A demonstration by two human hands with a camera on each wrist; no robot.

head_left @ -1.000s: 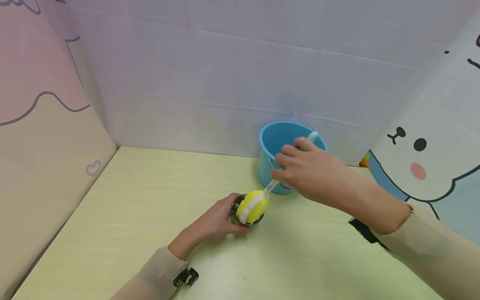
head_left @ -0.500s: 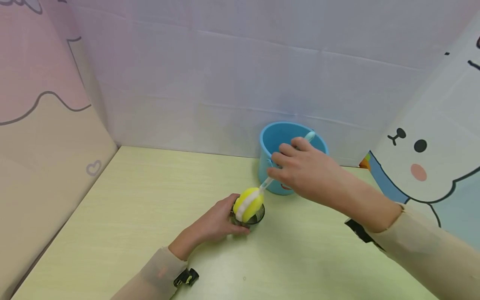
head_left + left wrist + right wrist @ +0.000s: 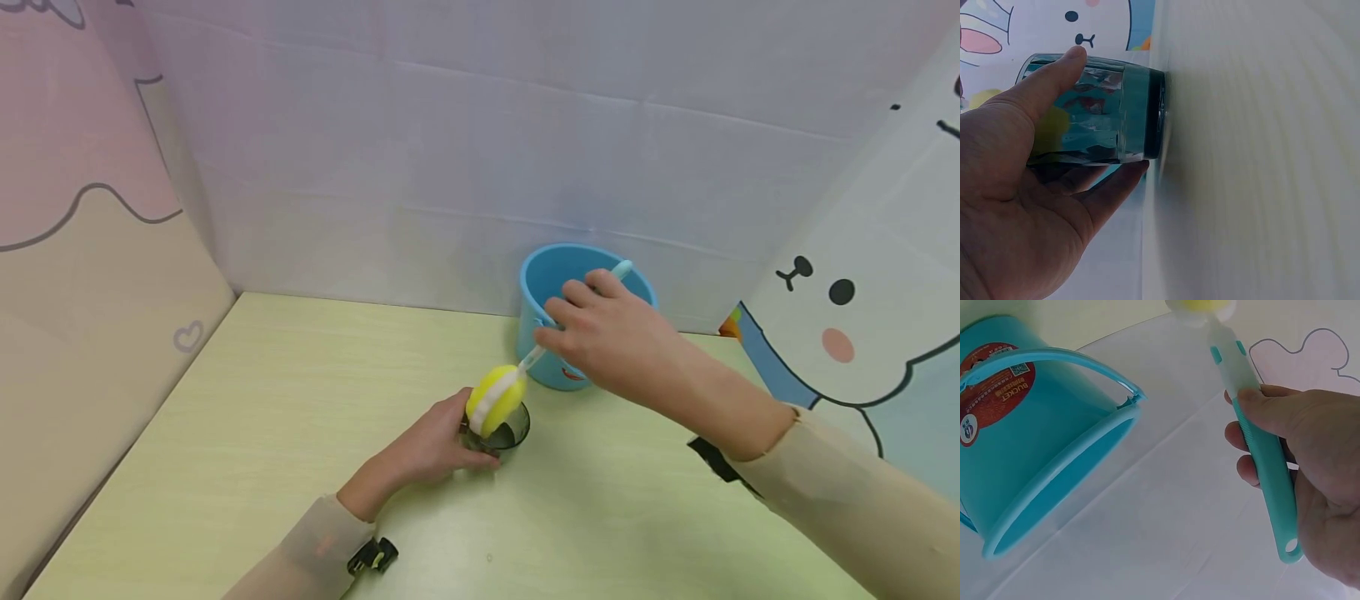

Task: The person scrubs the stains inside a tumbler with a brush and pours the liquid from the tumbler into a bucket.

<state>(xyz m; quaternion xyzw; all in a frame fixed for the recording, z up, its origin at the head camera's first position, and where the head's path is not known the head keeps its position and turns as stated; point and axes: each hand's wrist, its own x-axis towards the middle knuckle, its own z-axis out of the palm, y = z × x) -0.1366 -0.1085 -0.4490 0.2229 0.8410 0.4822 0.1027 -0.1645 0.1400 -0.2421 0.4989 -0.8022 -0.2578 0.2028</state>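
Note:
My left hand (image 3: 435, 442) grips a clear, dark-tinted drinking glass (image 3: 512, 433) that stands upright on the table; in the left wrist view the thumb lies along one side of the glass (image 3: 1107, 112) and the fingers along the other. My right hand (image 3: 611, 333) holds a sponge cup brush by its teal handle (image 3: 1269, 465), thumb and fingers wrapped round it. The brush's yellow sponge head (image 3: 495, 400) with a white band tilts at the mouth of the glass, its lower end inside the rim.
Behind the glass, a blue bucket (image 3: 528, 333) stands against the back wall, partly hidden by my right hand. In the right wrist view the bucket (image 3: 1054, 419) shows its handle and red label. Printed cloth walls enclose the pale wooden table (image 3: 322, 367).
The sponge head has risen out of the glass and shifted slightly left, uncovering more of the rim. My right hand moved a little up and left; my left hand stays in place.

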